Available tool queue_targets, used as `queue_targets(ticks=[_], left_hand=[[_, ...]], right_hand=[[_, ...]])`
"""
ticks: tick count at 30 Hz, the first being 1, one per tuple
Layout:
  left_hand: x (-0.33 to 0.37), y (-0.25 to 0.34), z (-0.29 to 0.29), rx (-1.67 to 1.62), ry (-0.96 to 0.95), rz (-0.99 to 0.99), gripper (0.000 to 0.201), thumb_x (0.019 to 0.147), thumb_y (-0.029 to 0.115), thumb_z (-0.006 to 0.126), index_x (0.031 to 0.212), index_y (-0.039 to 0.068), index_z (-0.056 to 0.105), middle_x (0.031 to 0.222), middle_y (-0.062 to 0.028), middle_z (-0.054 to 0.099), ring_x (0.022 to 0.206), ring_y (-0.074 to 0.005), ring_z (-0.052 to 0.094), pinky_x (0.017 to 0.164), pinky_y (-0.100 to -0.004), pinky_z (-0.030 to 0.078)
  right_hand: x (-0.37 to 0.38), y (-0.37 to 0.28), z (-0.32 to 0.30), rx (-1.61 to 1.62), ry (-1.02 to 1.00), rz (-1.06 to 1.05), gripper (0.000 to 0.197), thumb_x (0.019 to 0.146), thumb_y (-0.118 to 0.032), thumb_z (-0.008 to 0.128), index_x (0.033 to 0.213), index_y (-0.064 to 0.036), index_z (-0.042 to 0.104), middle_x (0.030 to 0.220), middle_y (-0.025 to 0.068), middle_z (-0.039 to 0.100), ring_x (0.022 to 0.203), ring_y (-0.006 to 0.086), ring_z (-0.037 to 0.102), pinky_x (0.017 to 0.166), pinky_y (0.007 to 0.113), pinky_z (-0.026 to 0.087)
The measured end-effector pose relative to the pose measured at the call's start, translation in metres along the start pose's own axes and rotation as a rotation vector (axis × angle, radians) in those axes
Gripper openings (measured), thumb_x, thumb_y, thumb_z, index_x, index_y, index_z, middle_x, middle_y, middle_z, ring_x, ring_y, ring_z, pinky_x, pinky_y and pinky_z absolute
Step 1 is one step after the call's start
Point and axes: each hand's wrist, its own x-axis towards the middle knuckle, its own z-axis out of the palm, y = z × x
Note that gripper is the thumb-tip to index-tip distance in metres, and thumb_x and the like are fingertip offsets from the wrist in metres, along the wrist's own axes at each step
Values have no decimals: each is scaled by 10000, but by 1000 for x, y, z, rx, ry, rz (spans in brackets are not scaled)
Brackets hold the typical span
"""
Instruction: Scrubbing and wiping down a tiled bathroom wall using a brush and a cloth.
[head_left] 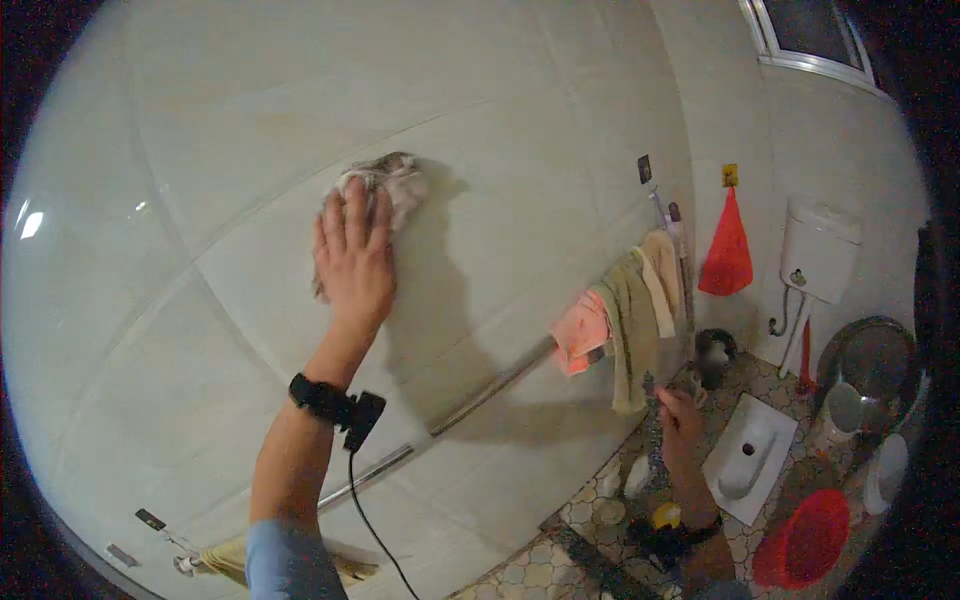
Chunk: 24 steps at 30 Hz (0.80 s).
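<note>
High on the tiled wall [500,250], my left hand [355,265] presses a crumpled wet-looking pale cloth [400,190] against the tiles. Its fingers lie over the cloth, which bunches out past the fingertips and beside the palm. My right hand [682,425] is lower down at the right, closed with its fingertips pinched on a small dark thing [650,384]. A dark, mottled strand [655,440] hangs just below that thing; whether the two are joined, I cannot tell.
A metal rail [490,393] runs along the wall, with pink [582,332] and green towels [630,330] over it. A squat toilet [750,455], red basin [815,540], large metal basin [870,370] and white bucket [843,410] are on the patterned floor. A cistern [820,250] hangs beyond.
</note>
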Motion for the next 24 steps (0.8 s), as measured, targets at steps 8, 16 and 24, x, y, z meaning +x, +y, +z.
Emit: queue_targets(ticks=[8,16,24], left_hand=[[37,125,65,-105,-39,303,478,792,172,471,1268,141,455,1407,-78,287,1274,-292,284,1057,-473,198],[-72,136,52,-239,-393,615,560,798,208,487,1340,145,360,1381,-64,325,1246,-285,341,1025,-428,293],[-65,100,42,-244,-497,708,554,790,204,485,1330,162,373,1385,-50,326,1100,-278,439,900,-385,394]], right_hand=[[-52,60,-94,173,418,34,309,866,28,438,1157,-12,535,1084,45,506,911,137,480,830,253,375],[-79,130,-127,172,429,-118,298,878,-44,471,1172,-28,521,924,19,475,855,114,451,785,202,346],[-67,108,-114,172,380,-141,285,890,-176,486,1118,-17,551,1117,108,524,1025,178,480,910,319,363]])
